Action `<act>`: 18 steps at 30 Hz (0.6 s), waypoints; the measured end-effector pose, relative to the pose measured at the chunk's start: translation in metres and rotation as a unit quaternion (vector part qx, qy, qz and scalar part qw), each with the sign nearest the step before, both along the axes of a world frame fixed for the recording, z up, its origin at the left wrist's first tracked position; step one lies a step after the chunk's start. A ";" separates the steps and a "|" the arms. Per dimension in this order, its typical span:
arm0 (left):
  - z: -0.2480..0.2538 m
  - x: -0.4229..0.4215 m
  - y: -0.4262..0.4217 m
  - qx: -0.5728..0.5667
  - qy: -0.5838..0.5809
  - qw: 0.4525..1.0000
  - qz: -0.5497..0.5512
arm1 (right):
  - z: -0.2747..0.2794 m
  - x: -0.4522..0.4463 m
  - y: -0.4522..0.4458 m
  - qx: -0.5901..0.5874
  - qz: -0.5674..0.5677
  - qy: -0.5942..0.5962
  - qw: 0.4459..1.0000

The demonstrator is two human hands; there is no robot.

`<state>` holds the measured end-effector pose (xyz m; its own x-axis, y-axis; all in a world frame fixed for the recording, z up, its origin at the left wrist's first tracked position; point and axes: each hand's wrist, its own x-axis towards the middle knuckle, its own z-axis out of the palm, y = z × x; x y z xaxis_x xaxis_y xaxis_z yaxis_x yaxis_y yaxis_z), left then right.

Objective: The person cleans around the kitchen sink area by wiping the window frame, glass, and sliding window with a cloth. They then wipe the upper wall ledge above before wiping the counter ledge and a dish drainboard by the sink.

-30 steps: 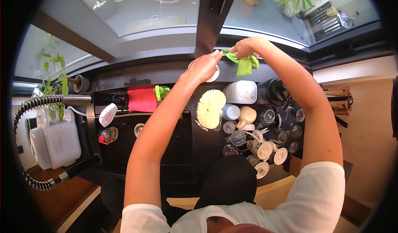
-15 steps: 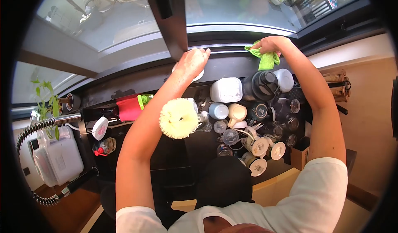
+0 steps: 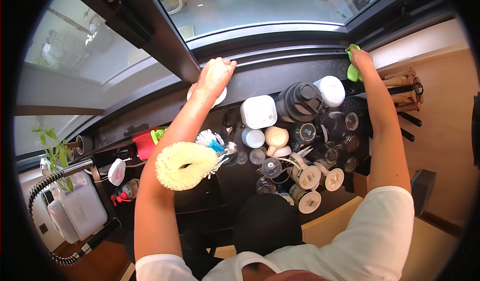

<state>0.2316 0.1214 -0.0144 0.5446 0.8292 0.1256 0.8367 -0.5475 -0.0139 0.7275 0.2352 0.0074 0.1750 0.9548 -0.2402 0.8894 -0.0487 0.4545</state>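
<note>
At the right end of the window track [image 3: 280, 51], my right hand [image 3: 362, 59] is closed on a bright green cloth [image 3: 354, 74], which hangs down over the sill. My left hand [image 3: 216, 77] is curled closed on the sill near the foot of the window frame post [image 3: 172, 56]. What it holds, if anything, is hidden. Beneath that wrist a round white object [image 3: 220, 97] shows partly on both sides. In front of my left forearm stands a pale yellow fluffy brush head [image 3: 170, 173], beside a blue and white brush [image 3: 214, 142].
Below the sill stand a white tub [image 3: 258, 111], a black shaker bottle [image 3: 301, 102], a white container [image 3: 331, 91] and several upturned mugs and glasses [image 3: 306, 176]. A coiled spring tap hose [image 3: 37, 186] is at left. Knife handles [image 3: 407, 126] stick out at right.
My right hand has slid right along the window track with the green cloth. My left hand stays curled by the post. The whole view has turned and shifted a little.
</note>
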 end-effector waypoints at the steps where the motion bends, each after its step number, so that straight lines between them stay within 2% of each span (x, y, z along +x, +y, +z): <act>1: -0.007 -0.001 0.004 -0.034 -0.033 0.999 0.020 | 0.002 0.004 0.001 -0.009 -0.004 0.016 1.000; 5: 0.004 0.001 -0.001 -0.011 -0.019 1.000 0.012 | 0.011 -0.006 0.006 -0.026 -0.046 0.025 0.998; 9: 0.001 0.000 -0.004 0.022 -0.036 0.999 0.001 | -0.025 -0.005 0.024 -0.019 -0.023 0.096 0.995; 10: 0.001 0.001 -0.003 0.025 -0.035 0.999 0.001 | 0.004 -0.048 0.009 -0.060 -0.016 0.092 0.994; 11: 0.000 0.000 -0.002 0.027 -0.032 0.999 0.001 | 0.001 -0.062 0.014 -0.117 -0.025 0.079 0.990; 12: -0.001 -0.001 -0.003 0.027 -0.028 0.999 0.002 | 0.012 -0.077 0.008 -0.154 0.006 0.129 0.980; 13: 0.000 -0.002 -0.004 0.021 -0.027 0.999 0.004 | 0.045 -0.104 -0.018 -0.142 -0.036 0.213 0.966; 15: 0.004 -0.002 -0.004 0.009 -0.026 1.000 0.004 | 0.063 -0.104 -0.025 -0.166 -0.034 0.237 0.956; 17: 0.005 -0.001 -0.003 0.012 -0.023 1.000 0.003 | 0.094 -0.102 -0.045 -0.083 -0.112 0.258 0.956; 18: 0.005 -0.001 -0.003 0.011 -0.023 1.000 0.004 | 0.051 -0.053 -0.014 0.041 -0.177 0.229 0.956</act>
